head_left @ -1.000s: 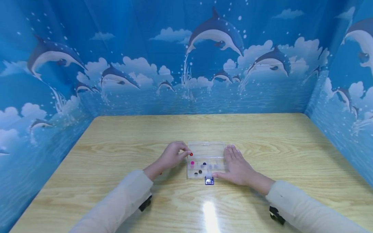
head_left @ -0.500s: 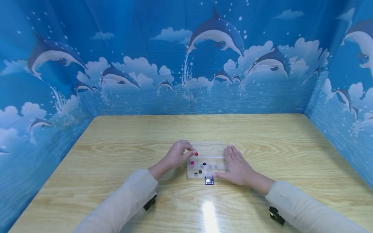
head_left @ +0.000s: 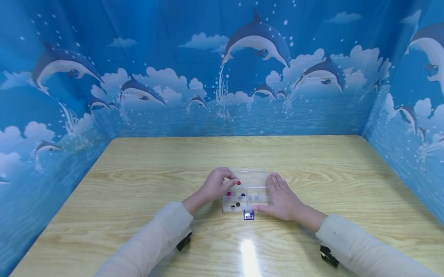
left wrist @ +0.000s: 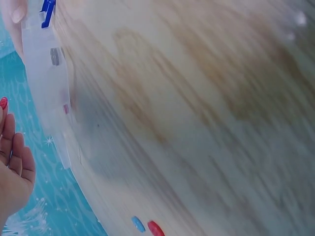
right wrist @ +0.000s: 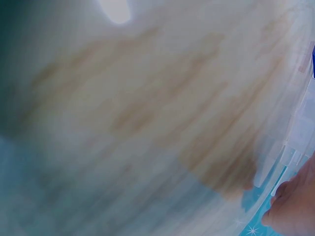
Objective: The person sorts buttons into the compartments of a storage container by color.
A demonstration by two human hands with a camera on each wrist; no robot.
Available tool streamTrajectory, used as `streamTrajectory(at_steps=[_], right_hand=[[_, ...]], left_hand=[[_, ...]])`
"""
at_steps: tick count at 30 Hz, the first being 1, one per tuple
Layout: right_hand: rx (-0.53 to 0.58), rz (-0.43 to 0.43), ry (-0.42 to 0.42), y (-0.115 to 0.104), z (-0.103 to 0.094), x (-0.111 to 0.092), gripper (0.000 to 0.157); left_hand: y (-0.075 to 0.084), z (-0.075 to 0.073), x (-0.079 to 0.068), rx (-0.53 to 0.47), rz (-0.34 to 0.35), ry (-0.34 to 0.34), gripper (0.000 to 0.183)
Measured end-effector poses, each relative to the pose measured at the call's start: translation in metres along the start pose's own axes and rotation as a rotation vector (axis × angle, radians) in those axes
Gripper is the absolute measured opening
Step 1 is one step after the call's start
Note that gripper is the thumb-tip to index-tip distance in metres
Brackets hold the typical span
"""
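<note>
A clear plastic compartment box (head_left: 253, 177) lies on the table with its lid folded back. My left hand (head_left: 215, 185) pinches a small red button (left wrist: 4, 103) between thumb and fingertips, above the lid side of the box. Inside the near compartments sit a pink button (head_left: 229, 193) and several dark buttons (head_left: 237, 204). My right hand (head_left: 284, 199) rests with straight fingers along the box's right side, its thumb by the front edge. At the front, a blue latch (head_left: 248, 215) sticks out toward me.
On the wooden table (head_left: 164, 157), a blue button (left wrist: 138, 224) and a red button (left wrist: 156, 228) show at the bottom of the left wrist view. A blue dolphin-print curtain (head_left: 221, 106) stands behind and at both sides of the table.
My left hand has moved right over the box's lid side, carrying the red button. The right hand and the box have stayed in place.
</note>
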State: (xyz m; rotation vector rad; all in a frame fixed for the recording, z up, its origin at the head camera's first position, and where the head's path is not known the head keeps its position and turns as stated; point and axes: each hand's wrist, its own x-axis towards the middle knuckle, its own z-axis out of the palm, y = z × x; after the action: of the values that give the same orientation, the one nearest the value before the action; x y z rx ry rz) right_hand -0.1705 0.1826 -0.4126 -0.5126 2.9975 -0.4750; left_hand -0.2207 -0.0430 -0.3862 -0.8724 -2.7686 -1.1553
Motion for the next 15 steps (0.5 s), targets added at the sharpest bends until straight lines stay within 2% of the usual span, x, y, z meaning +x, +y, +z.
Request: streamTrajectory(at_steps=[15], right_hand=[[-0.008, 0.001, -0.004, 0.003, 0.003, 0.002, 0.108]], left_hand=[[0.011, 0.011, 0.005, -0.086, -0.014, -0.012, 0.013]])
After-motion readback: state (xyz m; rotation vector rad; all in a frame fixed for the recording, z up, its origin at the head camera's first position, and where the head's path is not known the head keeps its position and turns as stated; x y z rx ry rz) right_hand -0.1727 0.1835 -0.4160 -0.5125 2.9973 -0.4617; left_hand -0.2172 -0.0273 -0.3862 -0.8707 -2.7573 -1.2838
